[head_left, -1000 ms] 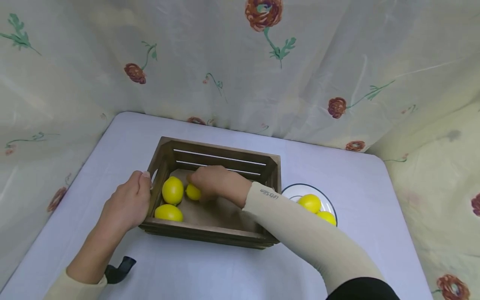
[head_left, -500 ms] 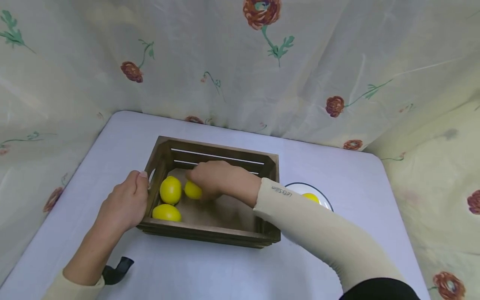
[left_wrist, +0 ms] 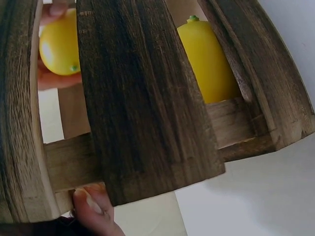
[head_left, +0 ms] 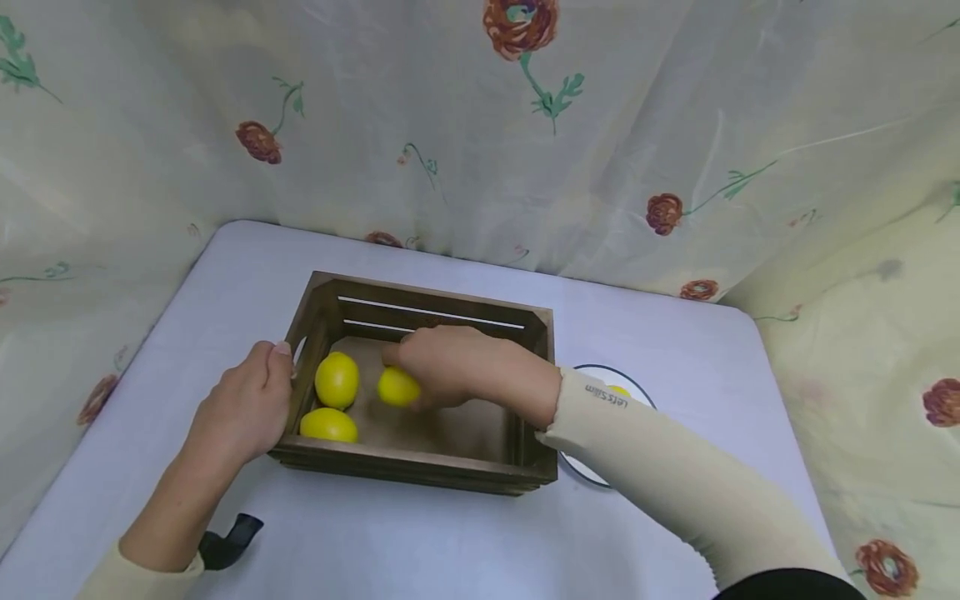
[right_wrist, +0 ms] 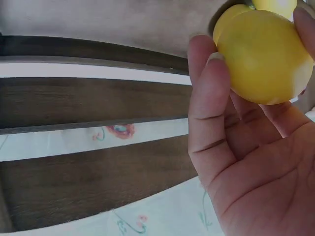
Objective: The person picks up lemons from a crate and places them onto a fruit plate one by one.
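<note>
Floral curtain (head_left: 360, 100) behind, white table (head_left: 465, 550) below. Right hand (head_left: 446, 365) grasps a lemon (head_left: 396, 387) inside the crate (head_left: 420, 472); since half a second ago both have shifted right. Judged: lemon now better separated from its neighbours. Left hand (head_left: 251, 404) grips the crate's left end. Crate also holds a rear lemon (head_left: 337, 380) and a front lemon (head_left: 328, 425), both leftmost. Plate (head_left: 600, 374) at right, partly hidden by the sleeve (head_left: 675, 471); a yellow sliver (head_left: 619, 390) shows there.
</note>
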### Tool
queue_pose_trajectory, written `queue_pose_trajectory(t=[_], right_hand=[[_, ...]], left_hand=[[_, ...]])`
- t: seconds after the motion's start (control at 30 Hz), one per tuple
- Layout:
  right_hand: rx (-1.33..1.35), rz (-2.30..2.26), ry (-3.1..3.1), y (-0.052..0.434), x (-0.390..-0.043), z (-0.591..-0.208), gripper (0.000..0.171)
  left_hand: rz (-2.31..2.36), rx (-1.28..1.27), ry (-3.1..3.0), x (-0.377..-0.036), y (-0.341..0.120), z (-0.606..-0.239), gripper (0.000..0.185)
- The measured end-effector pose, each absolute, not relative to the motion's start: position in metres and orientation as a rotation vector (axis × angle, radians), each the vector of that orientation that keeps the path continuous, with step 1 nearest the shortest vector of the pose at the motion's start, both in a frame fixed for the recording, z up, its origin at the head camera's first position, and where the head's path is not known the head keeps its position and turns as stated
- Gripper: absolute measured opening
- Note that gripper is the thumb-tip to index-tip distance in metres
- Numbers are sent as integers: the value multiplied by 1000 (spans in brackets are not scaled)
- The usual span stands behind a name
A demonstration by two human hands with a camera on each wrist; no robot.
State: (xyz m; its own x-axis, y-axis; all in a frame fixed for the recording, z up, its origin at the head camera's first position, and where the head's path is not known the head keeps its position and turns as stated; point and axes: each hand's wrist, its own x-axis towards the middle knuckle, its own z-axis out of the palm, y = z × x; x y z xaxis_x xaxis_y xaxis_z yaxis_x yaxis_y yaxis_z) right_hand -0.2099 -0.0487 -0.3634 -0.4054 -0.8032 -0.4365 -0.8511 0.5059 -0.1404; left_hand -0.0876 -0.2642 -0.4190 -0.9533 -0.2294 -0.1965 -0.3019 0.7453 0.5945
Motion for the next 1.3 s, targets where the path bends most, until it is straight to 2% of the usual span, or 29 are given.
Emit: queue_pose_trajectory(t=[0.7, 1.0, 1.3], right_hand=[[-1338, -53, 2367, 13, -185, -324, 47], [-1324, -261, 2382, 55, -174, -321, 43], [-1252, -363, 2480, 101, -160, -321, 51]], left_hand=[[988, -443, 2832, -87, -263, -417, 62], [993, -445, 2809, -86, -263, -418, 63], [988, -433, 2812, -86, -262, -417, 64]])
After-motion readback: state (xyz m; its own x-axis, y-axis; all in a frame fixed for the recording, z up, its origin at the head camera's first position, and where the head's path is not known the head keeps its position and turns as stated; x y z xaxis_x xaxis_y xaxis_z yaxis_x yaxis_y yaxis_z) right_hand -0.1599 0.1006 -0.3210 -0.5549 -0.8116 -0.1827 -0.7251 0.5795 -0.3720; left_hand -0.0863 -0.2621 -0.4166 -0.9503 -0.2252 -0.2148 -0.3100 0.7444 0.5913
